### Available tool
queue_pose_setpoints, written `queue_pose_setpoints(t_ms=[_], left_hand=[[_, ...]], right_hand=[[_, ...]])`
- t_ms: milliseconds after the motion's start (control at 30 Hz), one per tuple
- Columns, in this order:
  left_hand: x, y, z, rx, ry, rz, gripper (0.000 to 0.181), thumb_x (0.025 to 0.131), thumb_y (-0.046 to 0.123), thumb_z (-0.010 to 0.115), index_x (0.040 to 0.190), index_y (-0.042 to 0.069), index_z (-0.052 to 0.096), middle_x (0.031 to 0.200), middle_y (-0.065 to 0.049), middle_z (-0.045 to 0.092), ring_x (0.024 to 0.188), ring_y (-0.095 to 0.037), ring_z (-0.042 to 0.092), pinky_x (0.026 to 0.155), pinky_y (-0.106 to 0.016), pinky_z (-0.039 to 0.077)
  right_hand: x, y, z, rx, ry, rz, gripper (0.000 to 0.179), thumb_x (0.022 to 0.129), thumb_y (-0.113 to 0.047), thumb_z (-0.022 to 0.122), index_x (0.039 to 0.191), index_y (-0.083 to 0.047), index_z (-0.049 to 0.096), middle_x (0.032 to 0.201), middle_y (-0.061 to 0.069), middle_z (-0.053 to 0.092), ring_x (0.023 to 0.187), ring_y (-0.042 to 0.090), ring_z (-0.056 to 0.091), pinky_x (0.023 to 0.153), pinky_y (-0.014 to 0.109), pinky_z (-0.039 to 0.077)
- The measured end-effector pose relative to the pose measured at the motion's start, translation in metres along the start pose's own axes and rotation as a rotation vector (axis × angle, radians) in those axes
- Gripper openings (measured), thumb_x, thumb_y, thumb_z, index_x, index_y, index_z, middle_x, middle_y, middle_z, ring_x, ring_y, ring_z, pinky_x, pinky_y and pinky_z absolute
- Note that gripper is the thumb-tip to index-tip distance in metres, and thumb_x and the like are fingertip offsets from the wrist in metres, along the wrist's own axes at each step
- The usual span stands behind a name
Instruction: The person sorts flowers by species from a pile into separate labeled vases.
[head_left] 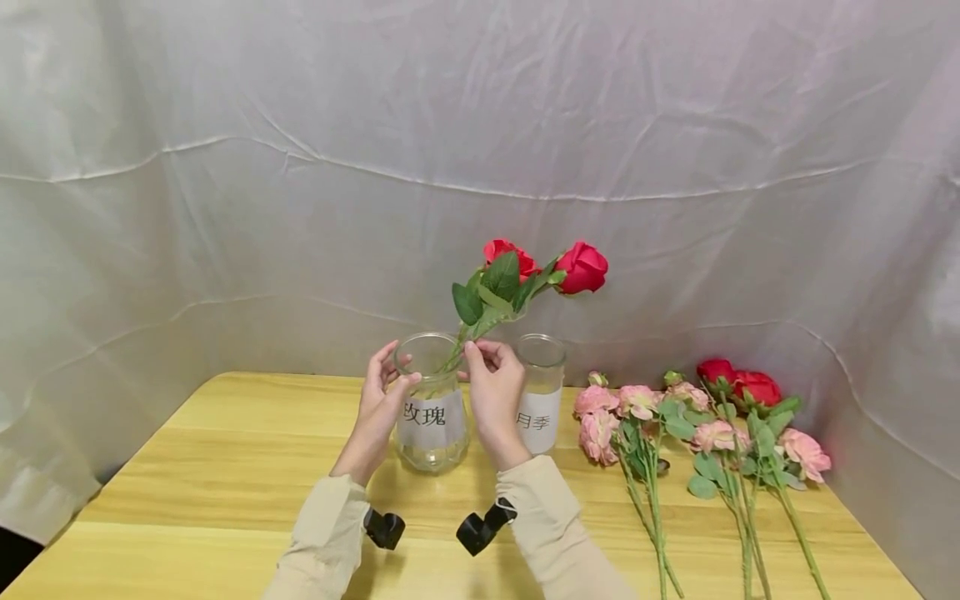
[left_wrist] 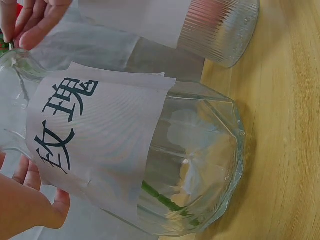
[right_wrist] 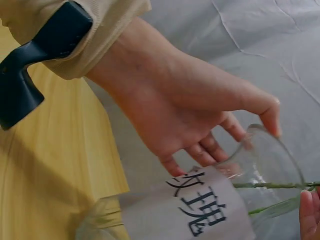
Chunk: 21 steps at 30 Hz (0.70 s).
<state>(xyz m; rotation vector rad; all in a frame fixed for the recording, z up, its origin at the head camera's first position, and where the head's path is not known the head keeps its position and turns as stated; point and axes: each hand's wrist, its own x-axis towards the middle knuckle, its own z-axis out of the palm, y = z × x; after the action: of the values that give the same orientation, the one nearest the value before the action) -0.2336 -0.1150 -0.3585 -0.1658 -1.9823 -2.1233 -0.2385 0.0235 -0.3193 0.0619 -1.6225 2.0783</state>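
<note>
A clear glass vase [head_left: 432, 457] with a white paper label [left_wrist: 100, 135] stands upright on the table. My left hand [head_left: 381, 407] holds it near the neck, thumb at the front and fingers curled round the far side. Over its mouth, my right hand [head_left: 495, 396] pinches the green stems of red roses [head_left: 582, 268] between thumb and fingers. The two rose heads and their leaves lean up to the right. In the left wrist view a green stem [left_wrist: 160, 196] shows low inside the vase. Part of the right hand is out of the right wrist view.
A narrower, ribbed glass vase [head_left: 542, 383] with a paper label stands right beside the right hand. Pink flowers [head_left: 597, 435] and more red roses [head_left: 757, 387] lie on the right of the wooden table [head_left: 225, 467]. Grey cloth [head_left: 375, 100] hangs behind.
</note>
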Motion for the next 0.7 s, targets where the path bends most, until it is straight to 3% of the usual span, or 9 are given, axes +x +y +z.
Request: queue_pose_setpoints(t_ms=[267, 467, 700], left_hand=[[0.001, -0.001, 0.0, -0.002, 0.007, 0.012, 0.067, 0.091, 0.009, 0.056, 0.15, 0.01, 0.024, 0.141, -0.019, 0.039, 0.129, -0.031, 0.032, 0.109, -0.045, 0.023], [0.001, -0.001, 0.001, 0.0, 0.015, 0.016, 0.067, 0.091, 0.008, 0.055, 0.15, 0.008, 0.024, 0.14, -0.021, 0.039, 0.129, -0.032, 0.032, 0.109, -0.047, 0.024], [0.001, -0.001, 0.001, -0.003, 0.009, 0.012, 0.067, 0.091, 0.009, 0.056, 0.15, 0.008, 0.024, 0.141, -0.021, 0.039, 0.128, -0.031, 0.033, 0.108, -0.046, 0.024]], right_hand=[[-0.005, 0.006, -0.001, 0.0, 0.024, -0.008, 0.012, 0.089, 0.0, 0.064, 0.096, 0.01, 0.061, 0.086, 0.012, 0.063, 0.08, 0.033, 0.061, 0.06, 0.027, 0.055], [-0.007, 0.013, -0.003, -0.011, 0.013, 0.002, 0.014, 0.089, 0.0, 0.065, 0.097, 0.01, 0.062, 0.089, 0.014, 0.064, 0.076, 0.02, 0.06, 0.061, 0.028, 0.055], [-0.011, 0.018, -0.006, -0.007, 0.005, -0.001, 0.014, 0.087, 0.001, 0.066, 0.098, 0.01, 0.061, 0.094, 0.016, 0.065, 0.077, 0.017, 0.06, 0.058, 0.021, 0.052]])
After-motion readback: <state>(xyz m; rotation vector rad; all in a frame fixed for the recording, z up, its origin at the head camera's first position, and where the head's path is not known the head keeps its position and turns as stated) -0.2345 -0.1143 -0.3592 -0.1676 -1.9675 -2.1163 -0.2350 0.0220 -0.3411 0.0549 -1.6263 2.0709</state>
